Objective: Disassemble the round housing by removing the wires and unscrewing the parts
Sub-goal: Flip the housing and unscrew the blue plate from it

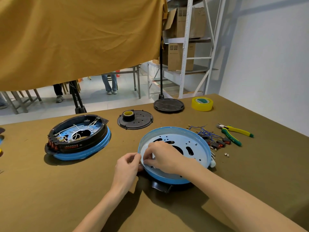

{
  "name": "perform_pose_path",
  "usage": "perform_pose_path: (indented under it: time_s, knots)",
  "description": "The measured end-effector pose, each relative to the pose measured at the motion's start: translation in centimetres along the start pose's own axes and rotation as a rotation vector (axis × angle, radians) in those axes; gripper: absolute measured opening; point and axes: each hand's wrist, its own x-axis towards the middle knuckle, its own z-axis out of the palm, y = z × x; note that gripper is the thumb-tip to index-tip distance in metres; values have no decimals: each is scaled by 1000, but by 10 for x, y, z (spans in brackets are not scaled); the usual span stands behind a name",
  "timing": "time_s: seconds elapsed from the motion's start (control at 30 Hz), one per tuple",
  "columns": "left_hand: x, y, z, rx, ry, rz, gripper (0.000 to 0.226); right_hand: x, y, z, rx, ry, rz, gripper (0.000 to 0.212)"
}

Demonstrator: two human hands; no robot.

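A blue round housing [192, 141] lies open side up before me, tilted on a black part [160, 185] beneath it. No wires show inside it, only holes and slots. My left hand [128, 166] pinches its left rim from outside. My right hand [162, 156] reaches inside the rim at the same spot, fingers pressed on something small that I cannot make out. A second blue housing [80, 139] with a black ring, white wires and red switches sits at the left.
Removed blue wires and black switches [210, 136] lie right of the housing, with small screws [226, 154] and yellow-green pliers [234, 132]. Two black round covers [135, 122] [168, 105] and two tape rolls [202, 103] [128, 114] sit farther back. A yellow cloth hangs behind.
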Motion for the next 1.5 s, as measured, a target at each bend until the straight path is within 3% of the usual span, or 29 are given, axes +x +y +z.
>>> perform_pose_path:
  time_s: [0.23, 0.43, 0.6, 0.83, 1.1, 1.23, 1.5]
  knots:
    - [5, 8, -5, -141, -39, -68, 18, 4, -1, 0, -270, -29, -103, 24]
    - [6, 18, -7, -166, -78, -99, 21, 3, 0, -9, -209, -83, -67, 20]
    - [4, 18, -6, -54, -83, -66, 26, -3, 2, -8, 20, -149, 18, 10]
    - [3, 22, -6, -77, -73, -26, 26, -7, 11, -11, 211, 7, -48, 8]
    - [4, 14, -8, -20, -76, 49, 20, -6, 10, -6, 138, -7, -14, 5]
    - [6, 7, -10, 112, -5, 87, 21, -8, 3, -11, 410, 54, 33, 6]
    - [5, -6, -1, 49, -13, 62, 26, -36, 17, -31, 1020, 165, 249, 11]
